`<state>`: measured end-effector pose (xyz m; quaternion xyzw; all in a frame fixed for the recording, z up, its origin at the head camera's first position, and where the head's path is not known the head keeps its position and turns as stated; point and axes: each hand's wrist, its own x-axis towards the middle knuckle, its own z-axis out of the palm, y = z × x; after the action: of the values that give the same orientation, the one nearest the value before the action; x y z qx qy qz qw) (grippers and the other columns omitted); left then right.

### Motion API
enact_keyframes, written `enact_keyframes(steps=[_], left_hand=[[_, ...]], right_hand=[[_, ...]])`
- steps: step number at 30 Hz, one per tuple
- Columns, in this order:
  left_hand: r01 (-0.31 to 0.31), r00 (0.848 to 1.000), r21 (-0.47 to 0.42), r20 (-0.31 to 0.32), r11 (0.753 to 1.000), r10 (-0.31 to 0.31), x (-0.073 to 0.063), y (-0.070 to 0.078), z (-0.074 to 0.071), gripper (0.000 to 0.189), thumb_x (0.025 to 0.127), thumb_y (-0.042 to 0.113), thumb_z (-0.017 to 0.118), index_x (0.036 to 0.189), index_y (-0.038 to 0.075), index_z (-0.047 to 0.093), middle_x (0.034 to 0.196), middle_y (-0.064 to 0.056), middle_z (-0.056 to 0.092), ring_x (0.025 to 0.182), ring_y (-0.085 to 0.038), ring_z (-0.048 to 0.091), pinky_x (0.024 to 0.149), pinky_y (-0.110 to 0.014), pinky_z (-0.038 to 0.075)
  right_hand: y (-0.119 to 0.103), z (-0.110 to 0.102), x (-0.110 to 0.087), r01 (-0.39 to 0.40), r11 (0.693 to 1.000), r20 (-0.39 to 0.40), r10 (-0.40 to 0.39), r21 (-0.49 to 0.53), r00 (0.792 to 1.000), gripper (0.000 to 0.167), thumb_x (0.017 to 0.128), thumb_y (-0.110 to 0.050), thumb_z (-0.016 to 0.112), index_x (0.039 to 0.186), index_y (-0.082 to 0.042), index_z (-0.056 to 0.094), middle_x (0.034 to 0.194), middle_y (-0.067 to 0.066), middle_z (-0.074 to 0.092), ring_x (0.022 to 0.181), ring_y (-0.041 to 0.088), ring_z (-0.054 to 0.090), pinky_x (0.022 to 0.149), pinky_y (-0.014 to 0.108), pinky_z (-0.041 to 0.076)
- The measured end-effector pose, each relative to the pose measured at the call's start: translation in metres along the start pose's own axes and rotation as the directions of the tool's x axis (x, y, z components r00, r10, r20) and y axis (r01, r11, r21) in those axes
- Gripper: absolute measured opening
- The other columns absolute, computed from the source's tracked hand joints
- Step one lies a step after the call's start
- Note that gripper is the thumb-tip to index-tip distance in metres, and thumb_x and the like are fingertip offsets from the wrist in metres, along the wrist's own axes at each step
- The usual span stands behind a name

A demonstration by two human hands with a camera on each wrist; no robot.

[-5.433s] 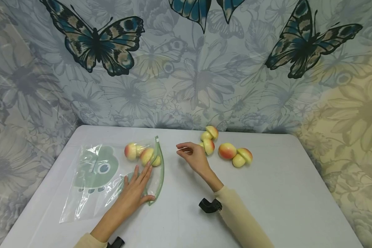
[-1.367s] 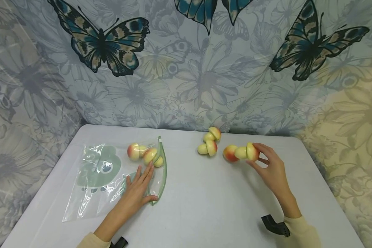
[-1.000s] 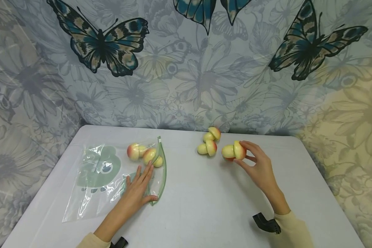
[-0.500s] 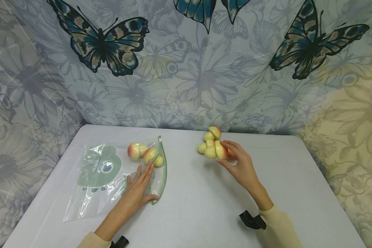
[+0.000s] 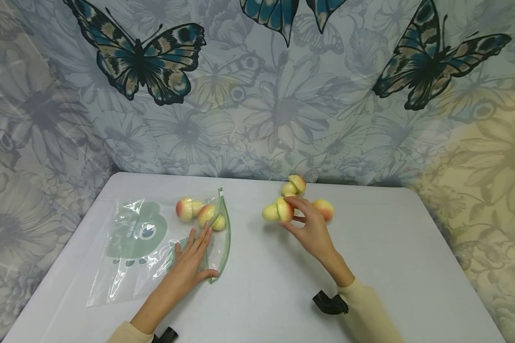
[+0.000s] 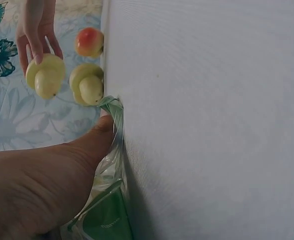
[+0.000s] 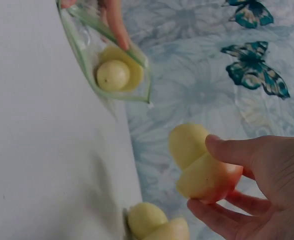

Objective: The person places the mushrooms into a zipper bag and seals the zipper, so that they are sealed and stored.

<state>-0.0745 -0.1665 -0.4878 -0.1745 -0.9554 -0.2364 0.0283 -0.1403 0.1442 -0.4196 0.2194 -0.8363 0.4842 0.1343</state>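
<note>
Pinching a toy mushroom [image 5: 279, 211] by its red-tinged cap, the right hand [image 5: 313, 231] holds it with the thumb below and fingers above in the head view, the yellow stem pointing toward a clear bag [image 5: 133, 236]. The left hand [image 5: 189, 262] lies flat across that bag, fingers spread and gripping nothing, its thumb against the green rim [image 5: 229, 238] of the mouth. The right wrist view shows that mouth parted.

Inside the bag, close to the opening, two mushrooms lie side by side, one farther in [image 5: 189, 209] and one nearer the rim [image 5: 210, 218]. Just past the right hand are loose ones: a far mushroom [image 5: 295, 185] and a round red-and-yellow one [image 5: 324, 209], its stem not visible. Another may be hidden behind the held one in the head view.

The step in hand looks like a carry toward the bag; the held mushroom is outside it, apart from the rim. The next move would call for the left hand keeping the bag steady while the stem is lined up with the gap.

Beneath everything is a white surface [image 5: 390, 267]; behind it hangs a butterfly-printed backdrop [image 5: 283, 128].
</note>
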Motion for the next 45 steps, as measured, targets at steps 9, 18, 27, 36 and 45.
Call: enact_keyframes(steps=[9, 18, 27, 36, 45], left_hand=[[0.007, 1.000, 0.003, 0.002, 1.000, -0.007, 0.000, 0.001, 0.000, 0.111, 0.067, 0.035, 0.084, 0.155, 0.004, 0.024, 0.164, -0.008, 0.013, 0.143, -0.050, 0.016, 0.095, -0.082, 0.019], [-0.001, 1.000, 0.008, -0.003, 1.000, 0.001, -0.001, 0.001, 0.001, 0.110, 0.067, 0.036, 0.084, 0.155, 0.004, 0.025, 0.164, -0.007, 0.014, 0.140, -0.057, 0.016, 0.095, -0.082, 0.020], [0.005, 1.000, 0.009, -0.001, 1.000, -0.005, 0.000, 0.001, 0.001, 0.109, 0.068, 0.035, 0.084, 0.155, 0.005, 0.026, 0.164, -0.007, 0.014, 0.140, -0.055, 0.016, 0.095, -0.082, 0.020], [-0.024, 1.000, 0.031, -0.016, 0.999, 0.025, 0.002, 0.000, 0.003, 0.109, 0.067, 0.036, 0.084, 0.154, 0.003, 0.027, 0.163, -0.009, 0.016, 0.138, -0.057, 0.019, 0.093, -0.083, 0.022], [-0.006, 1.000, 0.032, 0.005, 0.999, 0.005, 0.002, 0.001, 0.001, 0.108, 0.068, 0.035, 0.084, 0.154, 0.005, 0.026, 0.164, -0.008, 0.014, 0.139, -0.057, 0.016, 0.093, -0.083, 0.021]], right_hand=[[0.015, 0.036, 0.008, -0.051, 0.995, 0.072, 0.045, 0.082, 0.996, 0.058, 0.075, 0.000, 0.083, 0.128, -0.001, 0.061, 0.126, 0.014, 0.062, 0.107, 0.030, 0.062, 0.076, 0.036, 0.059], [0.017, 0.066, 0.014, -0.139, 0.981, 0.075, 0.130, 0.137, 0.989, 0.057, 0.074, 0.003, 0.083, 0.127, 0.001, 0.062, 0.124, 0.016, 0.063, 0.102, 0.033, 0.066, 0.076, 0.035, 0.059], [0.015, 0.086, 0.021, -0.158, 0.980, 0.093, 0.147, 0.123, 0.985, 0.056, 0.075, 0.001, 0.083, 0.126, 0.001, 0.063, 0.121, 0.019, 0.062, 0.102, 0.035, 0.066, 0.075, 0.035, 0.059], [0.015, 0.097, 0.023, -0.159, 0.977, 0.106, 0.145, 0.143, 0.984, 0.054, 0.076, -0.001, 0.082, 0.126, 0.005, 0.062, 0.119, 0.021, 0.062, 0.102, 0.036, 0.066, 0.077, 0.032, 0.058], [0.013, 0.104, 0.022, -0.205, 0.975, 0.122, 0.194, 0.087, 0.974, 0.056, 0.074, -0.006, 0.085, 0.126, 0.000, 0.063, 0.116, 0.015, 0.064, 0.101, 0.030, 0.067, 0.076, 0.028, 0.058]])
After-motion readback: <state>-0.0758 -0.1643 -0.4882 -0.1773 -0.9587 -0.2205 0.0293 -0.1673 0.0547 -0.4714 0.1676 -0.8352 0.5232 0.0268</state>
